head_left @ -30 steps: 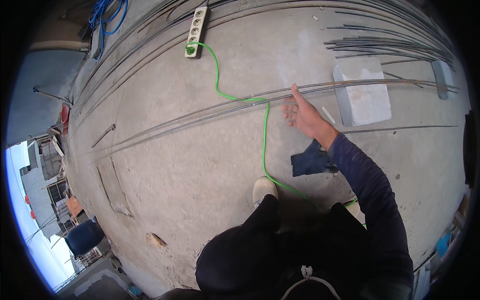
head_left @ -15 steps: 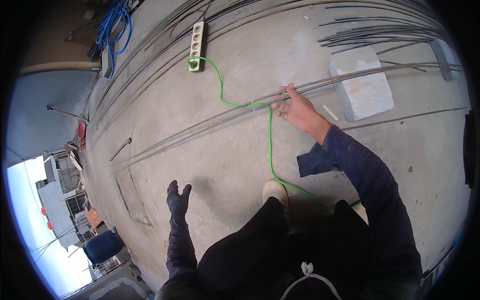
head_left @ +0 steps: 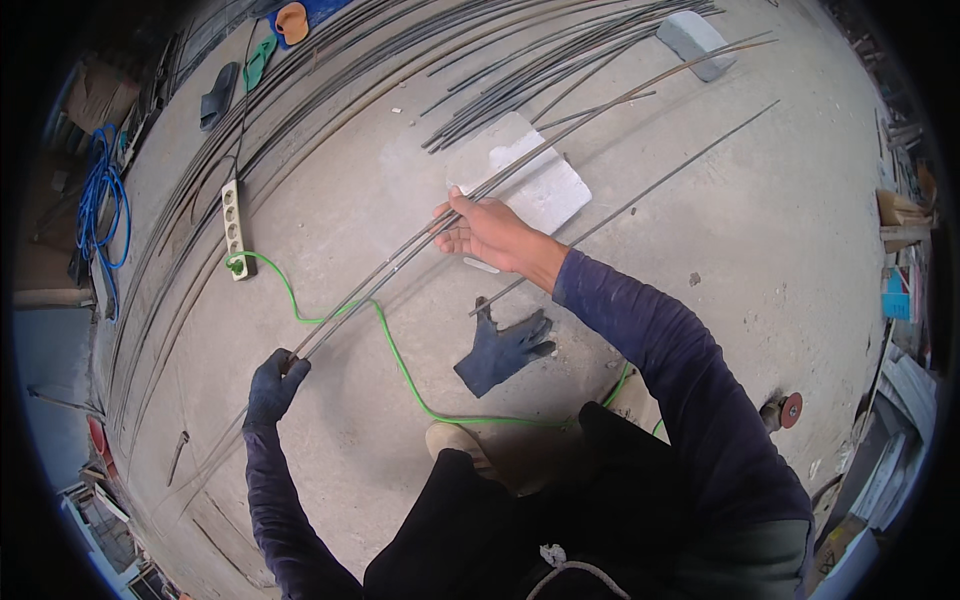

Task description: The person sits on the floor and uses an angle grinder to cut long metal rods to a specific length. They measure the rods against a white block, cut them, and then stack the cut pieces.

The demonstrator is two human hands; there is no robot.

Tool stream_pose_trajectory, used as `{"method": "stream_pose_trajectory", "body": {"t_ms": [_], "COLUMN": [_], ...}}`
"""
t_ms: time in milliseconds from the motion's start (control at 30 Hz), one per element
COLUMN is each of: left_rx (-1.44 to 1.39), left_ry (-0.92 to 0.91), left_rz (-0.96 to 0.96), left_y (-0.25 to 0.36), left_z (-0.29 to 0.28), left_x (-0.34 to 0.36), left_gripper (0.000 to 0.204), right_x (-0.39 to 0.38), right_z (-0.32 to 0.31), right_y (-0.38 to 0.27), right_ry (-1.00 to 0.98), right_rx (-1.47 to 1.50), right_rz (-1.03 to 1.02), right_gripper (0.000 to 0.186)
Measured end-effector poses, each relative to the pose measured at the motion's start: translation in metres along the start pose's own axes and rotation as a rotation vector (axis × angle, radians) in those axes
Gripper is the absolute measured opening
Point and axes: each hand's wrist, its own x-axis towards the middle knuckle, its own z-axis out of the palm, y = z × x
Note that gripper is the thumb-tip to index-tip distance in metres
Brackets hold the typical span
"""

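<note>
Both hands are gripping rods (head_left: 388, 263), the left hand (head_left: 272, 388) curling around, the right hand (head_left: 490, 230) pinching; wide-apart grips are probably limiting sag.

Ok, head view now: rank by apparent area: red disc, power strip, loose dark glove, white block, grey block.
1. White block
2. Loose dark glove
3. Grey block and power strip: too close to rank; the block is chunkier, the strip longer and narrower
4. Red disc
</note>
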Motion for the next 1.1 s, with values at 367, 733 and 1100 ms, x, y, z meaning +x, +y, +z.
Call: {"method": "stream_pose_trajectory", "body": {"t_ms": [367, 733, 1100], "left_rx": [-0.105, -0.230, -0.384], "left_ry": [0.084, -0.013, -0.050], "left_rz": [0.099, 0.083, 0.056], "left_y": [0.222, 0.255, 0.265], "left_z": [0.088, 0.132, 0.134], "left_x": [0.104, 0.145, 0.155], "left_gripper": [0.053, 0.042, 0.031], "right_x": [0.021, 0.031, 0.039], "right_z": [-0.161, -0.236, -0.223], "right_y": [-0.157, -0.153, -0.154], "right_ry": [0.513, 0.716, 0.766], "right_rx": [0.070, -0.152, -0.118], "right_rz": [-0.335, -0.365, -0.530], "right_gripper": [0.031, 0.015, 0.018]}}
